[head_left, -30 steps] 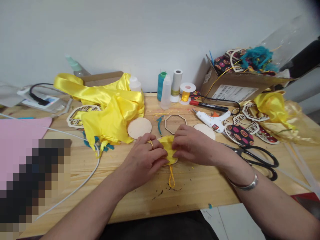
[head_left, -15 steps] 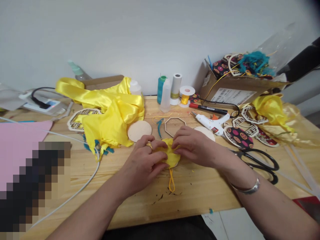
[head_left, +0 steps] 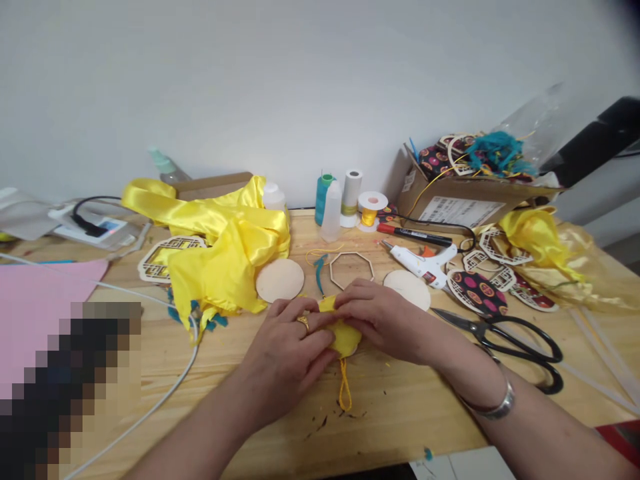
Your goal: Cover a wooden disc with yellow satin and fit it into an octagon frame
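Observation:
Both hands meet over a small disc covered in yellow satin (head_left: pixel 344 337) at the middle of the wooden table (head_left: pixel 400 393). My left hand (head_left: pixel 287 347), with a gold ring, presses its fingers onto the fabric's left side. Curled over the top right of the fabric, my right hand (head_left: pixel 380 313) pinches it down; a silver bangle sits on that wrist. A yellow cord loop (head_left: pixel 344 387) hangs out from under the disc toward me. A teal feather with yellow cord (head_left: pixel 318 265) lies just behind my hands.
Two bare wooden discs (head_left: pixel 280 280) (head_left: pixel 407 288) and an octagonal frame (head_left: pixel 351 270) lie behind my hands. Yellow satin pile (head_left: pixel 220 247) at left, glue gun (head_left: pixel 423 259), black scissors (head_left: pixel 515 333) at right, thread spools (head_left: pixel 350 193), cardboard box (head_left: pixel 465 193), white cable (head_left: pixel 165 387), pink sheet (head_left: pixel 35 300).
The view tilted up, so everything sits lower in the frame. My hands stayed on the yellow covered disc, with the right fingers shifting slightly left across its top.

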The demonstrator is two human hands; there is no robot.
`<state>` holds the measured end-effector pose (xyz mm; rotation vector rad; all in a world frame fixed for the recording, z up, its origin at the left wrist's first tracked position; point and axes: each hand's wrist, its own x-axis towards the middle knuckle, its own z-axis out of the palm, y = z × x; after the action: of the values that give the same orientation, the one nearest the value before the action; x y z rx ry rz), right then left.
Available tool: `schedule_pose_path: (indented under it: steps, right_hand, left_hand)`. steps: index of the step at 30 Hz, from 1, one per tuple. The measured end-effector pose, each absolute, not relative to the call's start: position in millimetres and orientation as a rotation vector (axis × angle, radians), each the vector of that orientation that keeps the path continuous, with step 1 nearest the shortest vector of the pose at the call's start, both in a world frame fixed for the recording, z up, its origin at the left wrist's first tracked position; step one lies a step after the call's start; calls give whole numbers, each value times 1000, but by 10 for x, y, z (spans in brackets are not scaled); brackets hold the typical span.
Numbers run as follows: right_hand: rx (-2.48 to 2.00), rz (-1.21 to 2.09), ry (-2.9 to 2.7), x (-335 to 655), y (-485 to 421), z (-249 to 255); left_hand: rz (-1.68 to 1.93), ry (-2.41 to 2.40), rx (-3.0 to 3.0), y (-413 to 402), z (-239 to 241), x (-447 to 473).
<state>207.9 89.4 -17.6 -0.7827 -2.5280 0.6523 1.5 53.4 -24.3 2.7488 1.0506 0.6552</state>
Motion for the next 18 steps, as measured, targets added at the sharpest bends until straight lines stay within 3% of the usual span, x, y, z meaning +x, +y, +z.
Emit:
schedule_pose_path:
  steps: [8, 18]
  right_hand:
    - [-799, 658, -2573, 2078, 891, -133]
    - [-653, 662, -2606, 2048, 850, -119]
  left_hand:
    - [1100, 1466, 2495, 582, -287, -16]
    - [887, 1718, 2272, 603, -380, -1]
